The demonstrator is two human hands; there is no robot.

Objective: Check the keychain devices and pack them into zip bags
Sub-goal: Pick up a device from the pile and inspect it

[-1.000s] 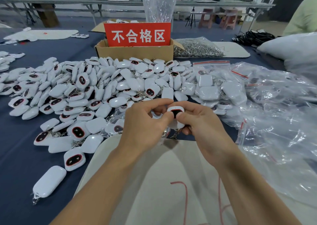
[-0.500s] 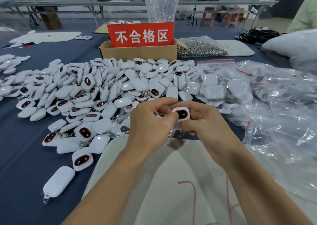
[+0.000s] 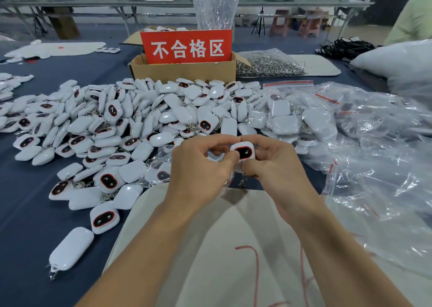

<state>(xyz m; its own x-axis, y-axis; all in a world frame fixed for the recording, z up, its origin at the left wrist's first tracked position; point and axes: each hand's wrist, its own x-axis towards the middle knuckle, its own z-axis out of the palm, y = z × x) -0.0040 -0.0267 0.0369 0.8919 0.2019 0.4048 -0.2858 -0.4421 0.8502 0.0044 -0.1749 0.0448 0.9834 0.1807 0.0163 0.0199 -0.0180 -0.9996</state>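
A white keychain device [image 3: 244, 151] with a black, red-rimmed screen is held up between both hands, screen towards me. My left hand [image 3: 201, 166] pinches its left side; my right hand [image 3: 275, 166] grips its right side and underside. Its metal clasp [image 3: 242, 182] hangs below, next to a bit of clear bag. A big heap of the same devices [image 3: 131, 124] covers the blue table behind and to the left. Clear zip bags [image 3: 378, 157] with red strips lie in a pile at the right, some holding devices [image 3: 285, 124].
A cardboard box [image 3: 184, 69] with a red sign stands behind the heap. A bag of metal rings [image 3: 268, 65] lies to its right. A white mat with red marks [image 3: 210, 248] lies under my forearms. A person's pale sleeve [image 3: 413, 18] shows at far right.
Both hands have turned the device a little, so its dark screen faces me more fully. The view has shifted slightly.
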